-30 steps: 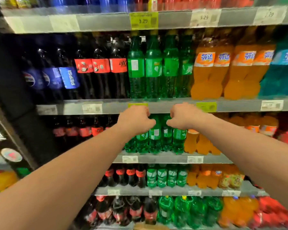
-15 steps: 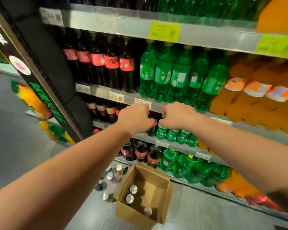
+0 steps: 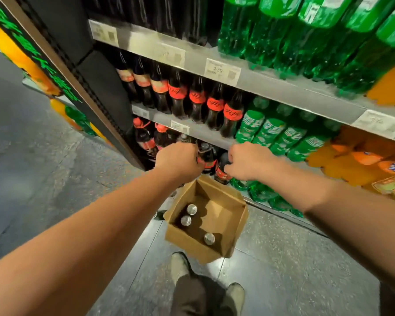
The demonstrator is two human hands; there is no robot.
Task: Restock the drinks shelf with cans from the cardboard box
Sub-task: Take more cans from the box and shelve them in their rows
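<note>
Both bare arms reach forward from the bottom corners of the frame, and the two hands hang side by side in the middle, apart from each other, in front of the lower rows of the drinks shelf. The left hand and the right hand show only their backs. Their fingers are curled under, and whether either one holds anything cannot be told. The right hand's fingertips lie just beside the top of a dark cola bottle on a low row. Below the hands, at lower centre, the cardboard box stands open on the grey floor, close to the foot of the shelf. Three cans stand upright inside it along its left side, their silver tops facing up: one can farthest back, a second can just beside it, and a third can apart from them, towards the near corner. The rest of the box floor is bare cardboard. On the shelf, red-labelled cola bottles fill the left part, green bottles the middle and upper right, and orange bottles the right edge. White price tags sit on the shelf rails. At bottom centre are two pale shoes and dark trouser legs.
</note>
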